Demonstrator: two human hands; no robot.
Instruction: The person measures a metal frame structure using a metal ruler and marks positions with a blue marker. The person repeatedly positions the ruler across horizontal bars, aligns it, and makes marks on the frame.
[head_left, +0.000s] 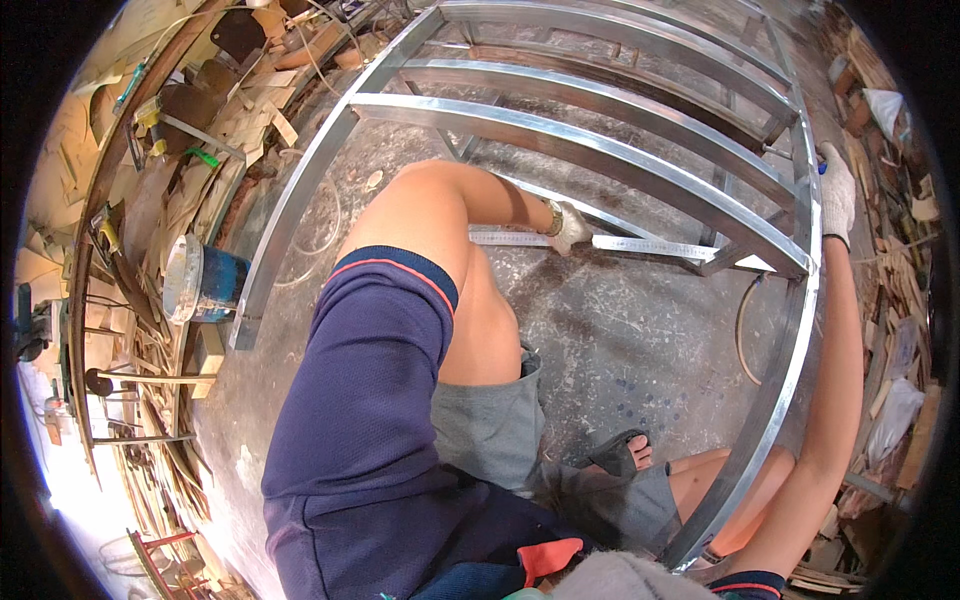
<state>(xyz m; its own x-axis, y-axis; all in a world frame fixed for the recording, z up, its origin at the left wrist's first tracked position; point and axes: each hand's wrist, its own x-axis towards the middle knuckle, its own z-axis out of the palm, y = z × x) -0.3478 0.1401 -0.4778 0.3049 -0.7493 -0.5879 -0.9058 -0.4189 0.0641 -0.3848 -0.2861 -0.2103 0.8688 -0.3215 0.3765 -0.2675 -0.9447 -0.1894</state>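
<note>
My left hand (570, 227), in a whitish knit glove with a wristwatch above it, is closed around a graduated steel rule (652, 246). The rule lies low, across the inside of a metal tube frame (570, 142). My right hand (838, 196), gloved too, is at the outer side of the frame's right rail (806, 172). A small blue item (823, 168) shows at its fingers. The rail hides part of those fingers, so their grip is unclear. Several crossbars span the frame between its two long rails.
A paint-stained blue bucket (217, 279) stands beside the left rail's end. Wood scraps (255, 112) and yellow-bodied tools (148, 124) crowd the left side. More offcuts (885, 322) line the right. A thin hose (334, 225) curls on the concrete floor (600, 330). My sandalled foot (626, 452) is inside the frame.
</note>
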